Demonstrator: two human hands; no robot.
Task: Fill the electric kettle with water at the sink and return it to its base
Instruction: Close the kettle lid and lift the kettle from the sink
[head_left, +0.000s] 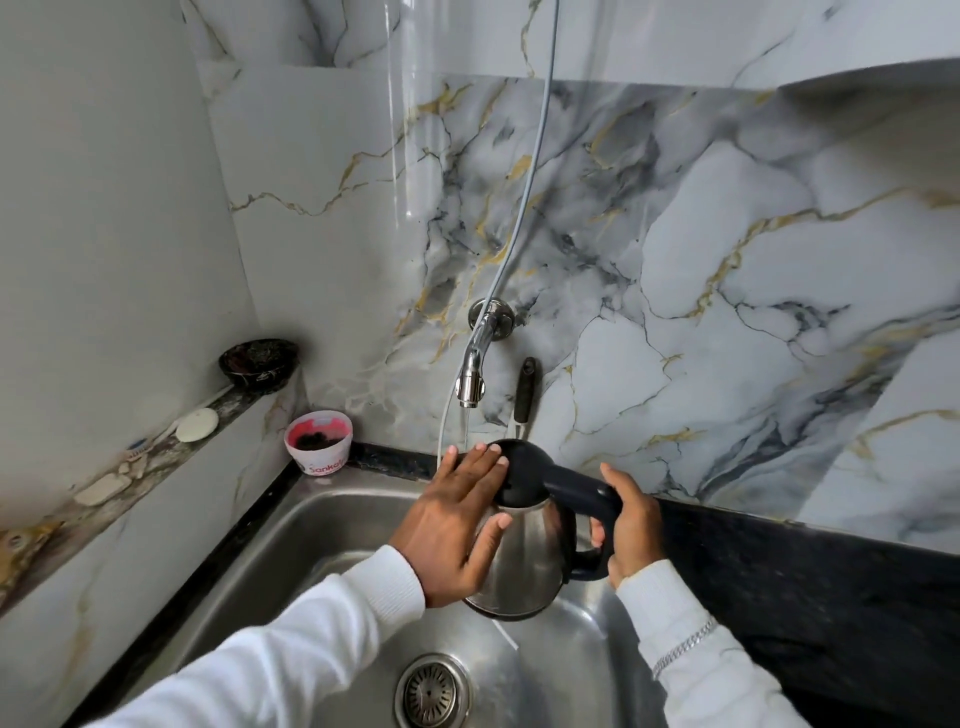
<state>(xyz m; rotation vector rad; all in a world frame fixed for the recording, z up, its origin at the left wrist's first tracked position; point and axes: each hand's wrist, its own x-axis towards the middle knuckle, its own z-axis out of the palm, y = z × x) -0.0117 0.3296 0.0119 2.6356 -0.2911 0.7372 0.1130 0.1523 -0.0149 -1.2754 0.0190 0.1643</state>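
Kettle (524, 556) held over the sink (291, 525), tilted toward the tap (471, 382); lid looks shut. Handle gripped by right hand (631, 530), fingers clamped round it. Left hand (457, 525) laid flat against the body, fingers apart, likely for steadying. Thin stream seen falling beside the lid. Base not in view.
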